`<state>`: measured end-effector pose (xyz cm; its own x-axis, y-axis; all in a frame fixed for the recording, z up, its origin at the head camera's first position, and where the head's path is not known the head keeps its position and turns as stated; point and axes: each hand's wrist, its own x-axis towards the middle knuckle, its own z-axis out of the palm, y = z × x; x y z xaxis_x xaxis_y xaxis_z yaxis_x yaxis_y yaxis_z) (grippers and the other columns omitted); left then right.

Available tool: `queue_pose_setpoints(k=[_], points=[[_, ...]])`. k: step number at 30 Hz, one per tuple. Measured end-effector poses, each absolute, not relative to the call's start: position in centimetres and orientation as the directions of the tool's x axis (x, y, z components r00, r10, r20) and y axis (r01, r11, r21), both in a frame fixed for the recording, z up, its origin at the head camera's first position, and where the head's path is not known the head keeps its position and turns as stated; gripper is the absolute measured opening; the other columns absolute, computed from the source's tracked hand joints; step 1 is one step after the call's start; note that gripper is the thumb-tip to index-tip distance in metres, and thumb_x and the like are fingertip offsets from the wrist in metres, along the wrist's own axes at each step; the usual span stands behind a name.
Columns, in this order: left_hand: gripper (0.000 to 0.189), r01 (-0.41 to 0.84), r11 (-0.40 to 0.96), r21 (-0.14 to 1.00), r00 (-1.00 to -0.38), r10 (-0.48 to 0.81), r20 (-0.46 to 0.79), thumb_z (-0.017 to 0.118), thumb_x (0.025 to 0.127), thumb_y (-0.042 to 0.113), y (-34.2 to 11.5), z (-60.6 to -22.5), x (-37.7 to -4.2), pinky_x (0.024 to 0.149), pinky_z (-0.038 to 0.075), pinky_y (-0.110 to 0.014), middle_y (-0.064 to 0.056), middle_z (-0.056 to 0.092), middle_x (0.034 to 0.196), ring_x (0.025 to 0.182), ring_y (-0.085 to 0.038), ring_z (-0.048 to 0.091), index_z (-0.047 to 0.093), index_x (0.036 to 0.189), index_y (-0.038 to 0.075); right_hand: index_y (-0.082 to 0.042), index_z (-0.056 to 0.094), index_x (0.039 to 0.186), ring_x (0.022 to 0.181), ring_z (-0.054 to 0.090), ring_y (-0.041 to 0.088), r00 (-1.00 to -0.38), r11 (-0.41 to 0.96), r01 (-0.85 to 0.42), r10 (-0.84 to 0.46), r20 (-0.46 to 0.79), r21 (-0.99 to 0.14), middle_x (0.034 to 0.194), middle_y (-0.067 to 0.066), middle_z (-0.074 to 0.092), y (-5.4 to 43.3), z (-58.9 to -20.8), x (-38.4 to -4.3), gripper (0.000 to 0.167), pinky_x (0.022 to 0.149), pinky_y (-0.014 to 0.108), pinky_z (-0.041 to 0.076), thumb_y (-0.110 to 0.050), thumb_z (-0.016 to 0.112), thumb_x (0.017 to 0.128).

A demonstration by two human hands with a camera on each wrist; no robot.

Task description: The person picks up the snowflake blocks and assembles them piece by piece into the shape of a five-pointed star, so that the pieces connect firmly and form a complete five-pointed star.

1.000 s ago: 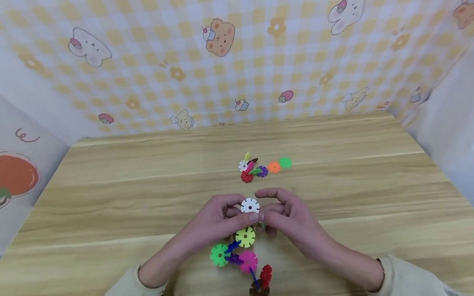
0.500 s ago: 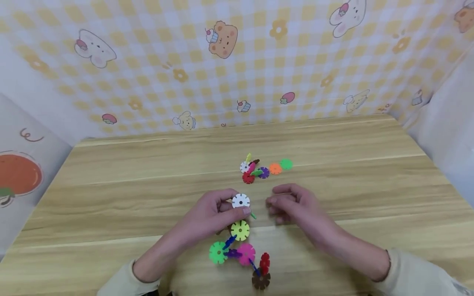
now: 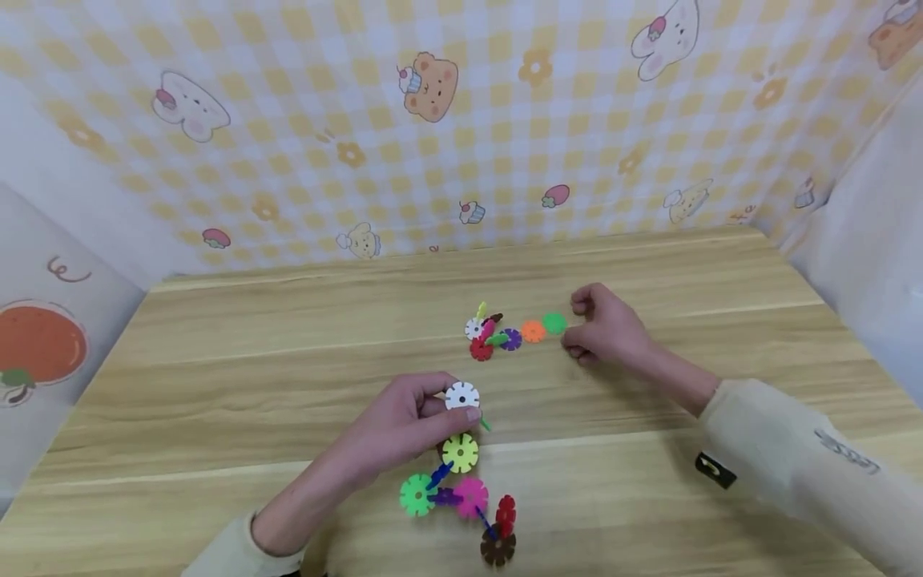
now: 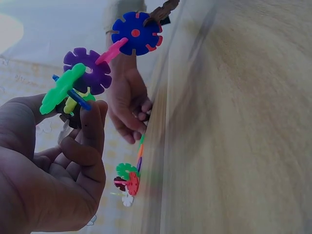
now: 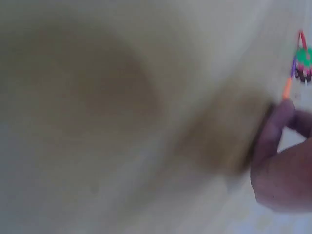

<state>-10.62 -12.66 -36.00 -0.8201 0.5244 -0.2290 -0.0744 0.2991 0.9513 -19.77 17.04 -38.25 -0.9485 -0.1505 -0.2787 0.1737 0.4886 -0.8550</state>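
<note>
My left hand (image 3: 397,425) pinches a white slotted plastic disc (image 3: 462,393), part of a linked chain of discs. Below it in the head view hang a yellow disc (image 3: 460,454), a green disc (image 3: 417,495), a pink disc (image 3: 472,498), a red disc (image 3: 506,513) and a brown disc (image 3: 498,548). My right hand (image 3: 613,328) is at the back of the table, thumb and forefinger apart at the right edge of a bright green disc (image 3: 554,323). In the left wrist view a purple disc (image 4: 92,78) and a blue disc (image 4: 124,44) rise above the left fingers.
Left of the green disc lie an orange disc (image 3: 534,332) and a purple disc (image 3: 510,340). They border a cluster with a red disc (image 3: 480,349) and a white disc (image 3: 473,328). A checked cloth (image 3: 288,120) stands behind the wooden table (image 3: 252,361).
My right hand has left the held chain and moved back and right to the green disc. My left hand has shifted slightly left, still holding the chain.
</note>
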Motion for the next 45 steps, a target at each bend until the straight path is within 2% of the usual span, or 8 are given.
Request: queue_pose_setpoints(k=[6,13,19,26,30,35,39,45], points=[[0.020,-0.078,0.279,0.957,-0.825,0.521,-0.220,0.070,0.098,0.027,-12.7,-36.1,-10.4,0.050,0.029,-0.021,0.000,0.059,0.062,0.056,-0.009,0.038,0.070,0.104,0.008,0.005,0.034,0.150,0.073,0.065,0.019,-0.938,0.581,0.040,-0.259,-0.230,-0.813,0.150,0.021,0.043,16.4,-38.2,-21.6,0.071,0.065,0.033,0.060,0.004,0.068,0.088],[0.019,-0.056,0.234,0.971,-0.802,0.568,-0.183,0.069,0.099,0.023,-12.5,-35.9,-9.8,0.055,0.038,-0.018,-0.004,0.072,0.076,0.062,-0.008,0.048,0.070,0.105,0.005,0.004,0.050,0.139,0.061,0.062,0.016,-0.951,0.650,-0.098,-0.284,-0.121,-0.754,0.132,0.021,0.059,16.5,-38.9,-20.9,0.050,0.057,0.030,0.056,0.000,0.069,0.093],[0.019,-0.041,0.227,0.973,-0.800,0.576,-0.168,0.068,0.099,0.022,-12.5,-35.9,-9.7,0.058,0.041,-0.018,-0.003,0.070,0.077,0.065,-0.009,0.051,0.068,0.105,0.005,0.005,0.052,0.136,0.065,0.062,0.016,-0.959,0.658,-0.079,-0.255,-0.123,-0.749,0.125,0.022,0.060,16.8,-38.9,-20.5,0.046,0.059,0.030,0.057,-0.001,0.069,0.093],[0.019,-0.094,0.231,0.969,-0.789,0.576,-0.214,0.074,0.094,0.020,-12.5,-35.8,-9.6,0.073,0.056,-0.026,-0.006,0.076,0.089,0.075,-0.012,0.064,0.070,0.108,0.008,0.008,0.057,0.128,0.081,0.069,0.020,-0.977,0.636,-0.062,-0.195,-0.082,-0.769,0.118,0.022,0.062,17.8,-39.3,-19.0,0.042,0.065,0.025,0.058,-0.005,0.073,0.092],[0.021,-0.109,0.222,0.969,-0.784,0.581,-0.221,0.077,0.092,0.018,-12.5,-35.6,-9.5,0.068,0.055,-0.026,-0.006,0.075,0.088,0.072,-0.012,0.062,0.070,0.109,0.008,0.010,0.059,0.123,0.087,0.068,0.022,-0.979,0.655,-0.085,-0.195,-0.059,-0.751,0.112,0.021,0.064,18.2,-39.1,-18.2,0.038,0.067,0.025,0.057,-0.006,0.074,0.091],[0.025,-0.137,0.206,0.969,-0.779,0.582,-0.234,0.078,0.091,0.017,-12.6,-35.3,-9.5,0.064,0.057,-0.026,-0.008,0.076,0.091,0.072,-0.014,0.065,0.071,0.113,0.007,0.006,0.065,0.113,0.076,0.064,0.018,-0.973,0.671,-0.118,-0.226,-0.049,-0.732,0.098,0.014,0.068,18.3,-38.9,-17.5,0.027,0.065,0.026,0.053,-0.007,0.073,0.091],[0.029,-0.165,0.193,0.967,-0.777,0.578,-0.247,0.079,0.089,0.015,-12.6,-35.1,-9.4,0.073,0.062,-0.035,-0.011,0.077,0.098,0.082,-0.019,0.073,0.072,0.115,0.006,0.003,0.070,0.110,0.075,0.062,0.017,-0.962,0.604,-0.089,-0.259,-0.090,-0.792,0.092,0.009,0.070,18.3,-38.7,-16.3,0.019,0.065,0.025,0.054,-0.009,0.070,0.095],[0.027,-0.109,0.155,0.982,-0.774,0.606,-0.182,0.079,0.089,0.012,-12.4,-35.0,-9.6,0.077,0.062,-0.033,-0.012,0.077,0.099,0.087,-0.018,0.075,0.073,0.115,0.006,0.003,0.067,0.117,0.084,0.065,0.021,-0.931,0.298,0.045,-0.333,-0.148,-0.954,0.098,0.014,0.069,17.5,-37.3,-13.0,0.023,0.077,0.031,0.060,-0.013,0.065,0.100]])
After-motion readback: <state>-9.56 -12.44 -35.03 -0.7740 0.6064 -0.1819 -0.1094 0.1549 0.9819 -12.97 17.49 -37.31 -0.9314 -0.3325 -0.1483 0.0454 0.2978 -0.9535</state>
